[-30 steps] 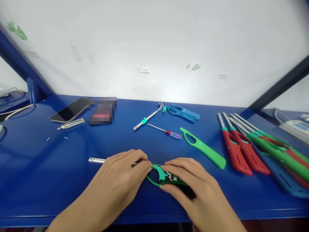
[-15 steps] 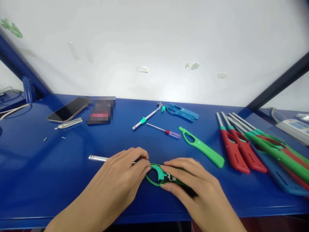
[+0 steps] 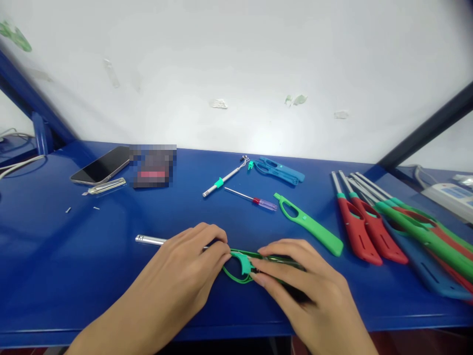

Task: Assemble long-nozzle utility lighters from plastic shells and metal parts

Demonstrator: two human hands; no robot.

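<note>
Near the table's front edge lies an opened green lighter shell (image 3: 238, 280) with a teal trigger (image 3: 243, 263) in its loop. My left hand (image 3: 188, 266) is closed on the shell's front end, and a metal tube (image 3: 150, 240) sticks out to the left beneath it. My right hand (image 3: 306, 278) grips the handle part of the shell, fingertips beside the trigger; the inside there is mostly hidden. Behind my right hand rests a loose green shell half (image 3: 314, 227). A screwdriver (image 3: 258, 202) with a purple handle lies further back.
Several assembled lighters (image 3: 358, 227) are piled at the right. At the back lie blue shell parts (image 3: 281, 171) and a metal tube with a teal collar (image 3: 219, 183). A phone (image 3: 103, 165), a clear fuel tank (image 3: 107, 186), a blurred packet (image 3: 153, 170) and tiny screws (image 3: 68, 210) are at the left.
My right hand's fingers have shifted slightly right along the shell, and its fingertips now cover the metal part beside the trigger. My left hand has stayed nearly in place.
</note>
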